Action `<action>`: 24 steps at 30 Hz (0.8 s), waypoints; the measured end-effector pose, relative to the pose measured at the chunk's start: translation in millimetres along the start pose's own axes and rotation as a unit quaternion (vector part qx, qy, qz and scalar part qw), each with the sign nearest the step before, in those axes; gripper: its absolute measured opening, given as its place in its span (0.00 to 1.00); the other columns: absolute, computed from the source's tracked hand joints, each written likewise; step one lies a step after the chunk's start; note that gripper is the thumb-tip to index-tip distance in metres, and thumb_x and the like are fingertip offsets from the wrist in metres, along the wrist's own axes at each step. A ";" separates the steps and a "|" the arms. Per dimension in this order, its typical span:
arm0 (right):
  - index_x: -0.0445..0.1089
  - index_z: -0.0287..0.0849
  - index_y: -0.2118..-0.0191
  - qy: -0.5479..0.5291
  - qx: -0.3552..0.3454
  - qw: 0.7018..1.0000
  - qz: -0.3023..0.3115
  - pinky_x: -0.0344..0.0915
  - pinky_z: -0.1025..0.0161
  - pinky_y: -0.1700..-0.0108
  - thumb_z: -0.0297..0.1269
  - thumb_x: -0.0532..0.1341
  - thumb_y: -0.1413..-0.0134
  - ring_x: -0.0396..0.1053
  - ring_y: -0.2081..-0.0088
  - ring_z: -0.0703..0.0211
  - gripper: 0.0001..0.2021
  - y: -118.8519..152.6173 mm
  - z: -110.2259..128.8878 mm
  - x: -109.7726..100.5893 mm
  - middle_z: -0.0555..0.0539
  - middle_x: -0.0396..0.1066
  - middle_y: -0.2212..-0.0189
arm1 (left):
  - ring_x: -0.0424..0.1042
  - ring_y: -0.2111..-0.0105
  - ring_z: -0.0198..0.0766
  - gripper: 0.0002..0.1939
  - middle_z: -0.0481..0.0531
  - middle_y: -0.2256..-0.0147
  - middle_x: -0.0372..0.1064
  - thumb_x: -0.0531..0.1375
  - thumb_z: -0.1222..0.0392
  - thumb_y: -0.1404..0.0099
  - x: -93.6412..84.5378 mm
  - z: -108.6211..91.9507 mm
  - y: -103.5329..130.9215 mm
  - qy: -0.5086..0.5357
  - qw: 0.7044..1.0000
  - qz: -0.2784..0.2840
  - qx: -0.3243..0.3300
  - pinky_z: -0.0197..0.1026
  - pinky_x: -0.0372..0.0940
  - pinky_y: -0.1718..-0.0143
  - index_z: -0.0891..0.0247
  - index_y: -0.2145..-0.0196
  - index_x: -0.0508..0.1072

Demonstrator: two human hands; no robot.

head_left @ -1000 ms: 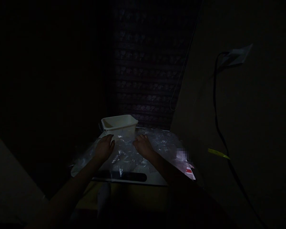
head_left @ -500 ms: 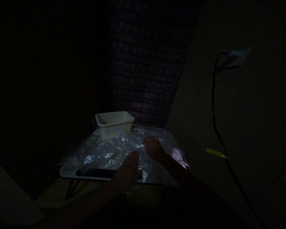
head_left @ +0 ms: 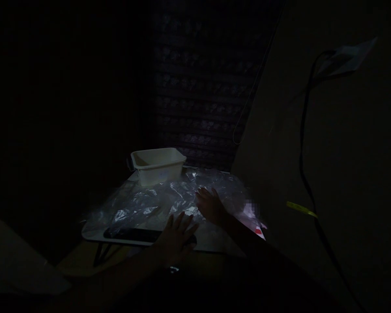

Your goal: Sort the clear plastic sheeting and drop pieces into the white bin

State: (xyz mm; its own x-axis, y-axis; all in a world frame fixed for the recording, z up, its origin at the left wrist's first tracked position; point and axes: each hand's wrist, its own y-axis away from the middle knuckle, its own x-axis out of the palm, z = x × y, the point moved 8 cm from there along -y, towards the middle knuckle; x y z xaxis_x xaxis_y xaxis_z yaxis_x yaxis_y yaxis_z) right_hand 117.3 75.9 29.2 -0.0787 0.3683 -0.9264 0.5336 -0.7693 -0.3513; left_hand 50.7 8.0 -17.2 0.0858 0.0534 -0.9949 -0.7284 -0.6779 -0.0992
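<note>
Fingers of my left hand: spread wide, at the near edge of the table, above its dark slot; contact unclear. Risk: film overhanging this edge could slide off if dragged.

Right hand, slightly farther in: fingers parted, a little bent, nothing visibly pinched; on or just above the clear plastic film, cannot tell which. Film lies crumpled across the tabletop. Bunching or tearing possible if my hands pull unevenly; dim light could hide a fold.

Far side: pale bin, upright, film right beside it. A snagged sheet could shift it.
</note>
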 end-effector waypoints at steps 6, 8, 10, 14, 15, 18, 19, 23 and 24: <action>0.50 0.44 0.52 -0.021 -0.101 0.995 -0.002 0.34 0.51 0.51 0.40 0.43 0.52 0.38 0.48 0.58 0.19 -13.6 40.0 -4.8 0.46 0.44 0.49 | 0.34 0.49 0.45 0.25 0.54 0.48 0.40 0.38 0.51 0.44 -9.5 -12.3 0.9 0.006 0.997 -0.017 0.080 0.54 0.34 0.54 0.58 0.49 0.40; 0.51 0.44 0.52 -0.016 -0.087 0.996 -0.004 0.33 0.49 0.51 0.44 0.43 0.53 0.35 0.47 0.56 0.21 -18.9 39.5 2.4 0.45 0.42 0.48 | 0.35 0.49 0.44 0.25 0.54 0.48 0.40 0.38 0.51 0.44 -10.5 -16.5 3.1 0.009 0.995 -0.016 0.103 0.53 0.34 0.53 0.59 0.49 0.39; 0.51 0.42 0.53 -0.007 -0.048 0.999 -0.011 0.31 0.47 0.52 0.46 0.42 0.53 0.33 0.47 0.54 0.22 -24.8 30.6 8.3 0.43 0.42 0.48 | 0.35 0.49 0.44 0.26 0.54 0.48 0.39 0.39 0.50 0.44 -9.5 -19.3 5.3 0.009 0.994 -0.010 0.111 0.53 0.35 0.53 0.59 0.49 0.39; 0.50 0.40 0.52 0.001 0.026 1.000 -0.018 0.30 0.46 0.53 0.44 0.42 0.53 0.34 0.47 0.53 0.22 -33.7 9.1 6.9 0.42 0.42 0.48 | 0.35 0.49 0.44 0.26 0.53 0.48 0.38 0.39 0.50 0.44 -12.9 -23.3 8.7 0.007 0.993 -0.013 0.115 0.53 0.35 0.53 0.59 0.49 0.39; 0.50 0.40 0.52 -0.001 0.038 0.999 -0.018 0.31 0.47 0.52 0.42 0.43 0.53 0.35 0.47 0.53 0.21 -34.6 4.9 3.4 0.42 0.42 0.49 | 0.35 0.49 0.44 0.26 0.53 0.48 0.38 0.39 0.50 0.44 -16.2 -22.7 9.5 0.007 0.993 -0.018 0.116 0.52 0.35 0.53 0.58 0.49 0.39; 0.51 0.38 0.52 -0.017 0.055 0.998 -0.032 0.35 0.51 0.51 0.34 0.44 0.53 0.40 0.49 0.56 0.19 -31.8 -2.7 -13.6 0.42 0.47 0.50 | 0.35 0.49 0.42 0.26 0.53 0.48 0.39 0.40 0.51 0.44 -29.3 -10.9 13.3 0.003 0.993 -0.030 0.113 0.51 0.35 0.52 0.58 0.49 0.39; 0.52 0.38 0.53 -0.025 0.048 0.998 -0.039 0.36 0.53 0.51 0.32 0.45 0.54 0.43 0.50 0.57 0.19 -28.6 -2.9 -19.8 0.42 0.50 0.52 | 0.36 0.49 0.41 0.25 0.52 0.48 0.38 0.41 0.53 0.44 -33.2 -3.0 15.6 0.000 0.994 -0.028 0.106 0.51 0.35 0.52 0.58 0.49 0.40; 0.57 0.36 0.57 -0.062 0.000 0.997 -0.056 0.44 0.60 0.52 0.25 0.45 0.58 0.52 0.55 0.61 0.18 -4.4 5.5 -36.7 0.43 0.58 0.57 | 0.37 0.49 0.42 0.26 0.51 0.48 0.39 0.45 0.59 0.46 -45.8 36.2 34.4 -0.014 0.998 -0.025 0.048 0.51 0.37 0.53 0.57 0.49 0.40; 0.58 0.35 0.58 -0.070 -0.009 0.996 -0.058 0.46 0.61 0.53 0.25 0.44 0.58 0.53 0.56 0.61 0.18 3.3 8.4 -38.5 0.44 0.59 0.58 | 0.37 0.49 0.42 0.28 0.51 0.48 0.38 0.46 0.60 0.47 -46.6 42.8 41.0 -0.015 0.999 -0.019 0.038 0.51 0.38 0.53 0.57 0.49 0.39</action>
State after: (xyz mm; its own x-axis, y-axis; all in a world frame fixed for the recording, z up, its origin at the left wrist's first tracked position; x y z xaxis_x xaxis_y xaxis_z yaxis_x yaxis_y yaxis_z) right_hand 115.0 54.8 62.6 -0.2566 0.3759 -0.8904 0.5296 -0.7159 -0.4549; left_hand -12.2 9.1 24.2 0.0943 0.1009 -0.9904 -0.7752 -0.6167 -0.1366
